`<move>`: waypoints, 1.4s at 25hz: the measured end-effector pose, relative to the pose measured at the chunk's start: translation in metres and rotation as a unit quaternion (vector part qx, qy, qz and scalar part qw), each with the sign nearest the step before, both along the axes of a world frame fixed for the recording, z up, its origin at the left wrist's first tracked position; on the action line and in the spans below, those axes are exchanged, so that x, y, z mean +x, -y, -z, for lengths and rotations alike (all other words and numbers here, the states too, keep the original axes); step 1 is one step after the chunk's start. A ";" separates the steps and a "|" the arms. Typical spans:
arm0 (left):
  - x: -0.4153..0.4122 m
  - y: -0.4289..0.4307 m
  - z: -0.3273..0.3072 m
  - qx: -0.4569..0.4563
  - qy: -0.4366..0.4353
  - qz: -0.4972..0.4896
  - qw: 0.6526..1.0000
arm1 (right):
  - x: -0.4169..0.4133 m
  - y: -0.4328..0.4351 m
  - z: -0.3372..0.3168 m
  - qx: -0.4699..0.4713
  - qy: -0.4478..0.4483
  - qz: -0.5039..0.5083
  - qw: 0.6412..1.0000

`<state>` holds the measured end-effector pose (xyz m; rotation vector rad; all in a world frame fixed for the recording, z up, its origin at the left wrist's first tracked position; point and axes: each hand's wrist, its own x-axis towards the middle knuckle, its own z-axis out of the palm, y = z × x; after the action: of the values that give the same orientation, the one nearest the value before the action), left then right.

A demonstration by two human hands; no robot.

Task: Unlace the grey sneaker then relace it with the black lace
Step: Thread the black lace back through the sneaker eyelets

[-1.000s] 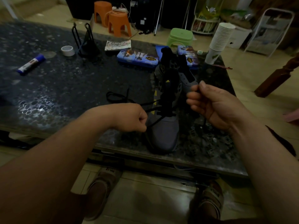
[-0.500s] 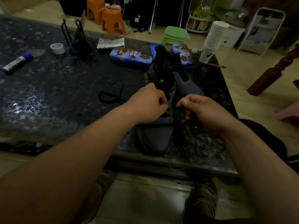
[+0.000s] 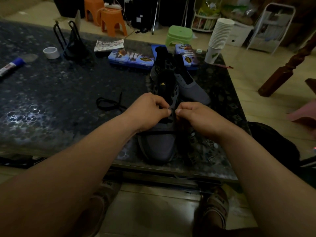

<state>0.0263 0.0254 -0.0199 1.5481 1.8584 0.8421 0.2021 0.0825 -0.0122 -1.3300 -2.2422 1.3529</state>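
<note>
Threading the lower eyelets is the step in hand, I reckon. The grey knit sneaker (image 3: 157,147) sits on the dark speckled stone table (image 3: 68,100) close to the near edge, toe pointing at the person. The left hand (image 3: 148,113) and right hand (image 3: 196,117) meet over the middle of the shoe, fingers curled in. Each pinches the thin black lace (image 3: 173,115) between thumb and forefinger, right by the eyelet strip. One strand already runs flat across the shoe just above the toe.

The light's pretty dim, so I can't tell which hole the tip is going for.

To do this bit well, I'd pinch right near the tip so it doesn't flop. Feed it straight through, then pull both sides even before moving up a row. Watch for twists too.

There's also a loose loop of black cord (image 3: 109,103) on the table left of the shoe. No idea if it's the same lace.
</note>
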 end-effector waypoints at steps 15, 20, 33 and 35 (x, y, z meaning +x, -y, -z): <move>-0.002 -0.006 0.008 0.025 -0.073 0.024 0.997 | -0.011 -0.009 -0.001 0.041 0.033 -0.007 0.999; -0.008 -0.013 0.006 0.015 -0.089 0.089 0.992 | -0.007 -0.006 -0.001 0.033 0.031 -0.002 0.999; -0.021 -0.007 -0.004 -0.076 0.256 -0.016 0.963 | 0.002 0.001 0.014 -0.143 -0.121 0.095 0.978; -0.025 -0.003 -0.003 -0.092 0.439 -0.077 0.890 | 0.004 0.003 0.011 -0.162 -0.134 0.096 0.973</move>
<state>0.0013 0.0284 -0.0164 0.6937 1.3199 1.1486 0.2058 0.0796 -0.0233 -1.3243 -1.7245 1.7582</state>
